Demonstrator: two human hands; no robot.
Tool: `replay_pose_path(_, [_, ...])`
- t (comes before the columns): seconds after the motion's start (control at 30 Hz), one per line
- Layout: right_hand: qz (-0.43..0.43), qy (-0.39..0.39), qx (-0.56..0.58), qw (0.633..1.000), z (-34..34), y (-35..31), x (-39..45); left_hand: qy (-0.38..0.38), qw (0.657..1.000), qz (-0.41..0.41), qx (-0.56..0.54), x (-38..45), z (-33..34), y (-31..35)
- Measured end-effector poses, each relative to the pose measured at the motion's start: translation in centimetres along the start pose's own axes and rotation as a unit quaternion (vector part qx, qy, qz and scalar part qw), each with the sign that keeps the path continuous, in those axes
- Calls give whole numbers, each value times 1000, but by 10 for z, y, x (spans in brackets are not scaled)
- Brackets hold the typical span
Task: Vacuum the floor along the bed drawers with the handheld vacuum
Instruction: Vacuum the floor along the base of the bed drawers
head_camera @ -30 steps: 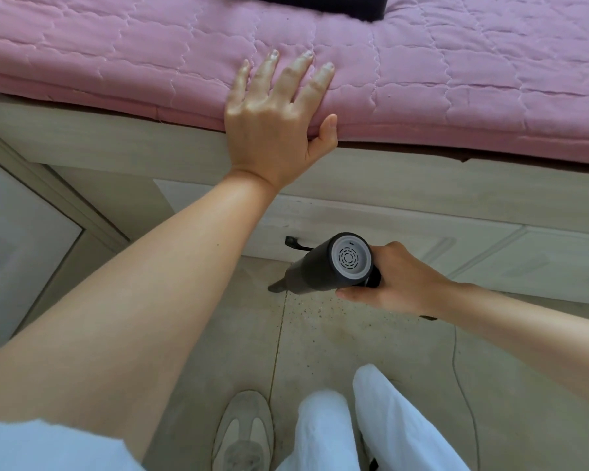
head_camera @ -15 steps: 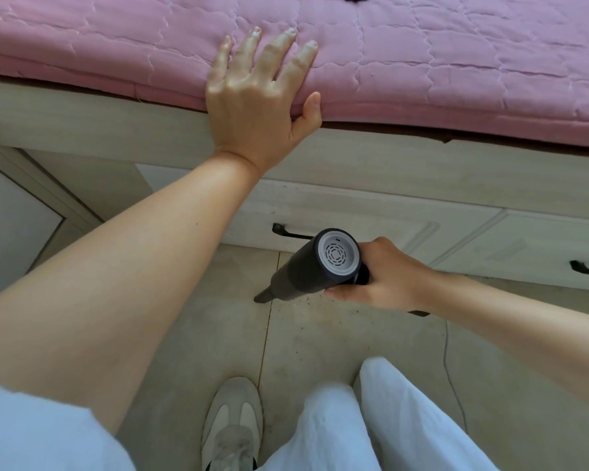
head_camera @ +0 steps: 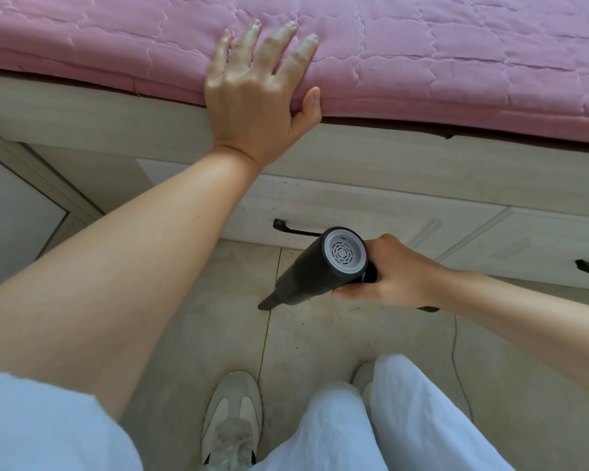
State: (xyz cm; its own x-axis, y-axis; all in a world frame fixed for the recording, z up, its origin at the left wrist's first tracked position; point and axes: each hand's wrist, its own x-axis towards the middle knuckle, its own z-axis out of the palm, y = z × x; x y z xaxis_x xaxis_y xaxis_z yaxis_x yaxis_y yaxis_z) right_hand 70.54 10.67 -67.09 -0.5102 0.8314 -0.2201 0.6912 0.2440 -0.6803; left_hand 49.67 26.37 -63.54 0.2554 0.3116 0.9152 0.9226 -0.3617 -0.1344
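Vacuum point(head_camera: 315, 270) nozzle beside drawer handle point(head_camera: 295, 228), shoe point(head_camera: 231, 419) near

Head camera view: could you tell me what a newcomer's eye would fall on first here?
First, the pink quilted mattress across the top, with the left hand resting flat on its edge. Next, the dark handheld vacuum at centre, gripped by the right hand, its nozzle pointing down at the speckled tile floor in front of the bed drawers.

Matt black plastic vacuum point(head_camera: 315, 270); quilted cloth bedcover point(head_camera: 456, 56).
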Motion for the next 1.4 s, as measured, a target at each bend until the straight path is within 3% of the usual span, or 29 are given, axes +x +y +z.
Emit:
replay_pose_path(0.67, [-21,-25,-5,999,2,-8,-11,13,1000,3,8,-1,4,-2])
replay_pose_path(0.97, [-39,-95,2,995,3,-12,-17,27,1000,9,7,-1,3,-2])
replay_pose_path(1.4, [15,-200,60,978,9,-18,-16,26,998,-1,56,-1,3,-3])
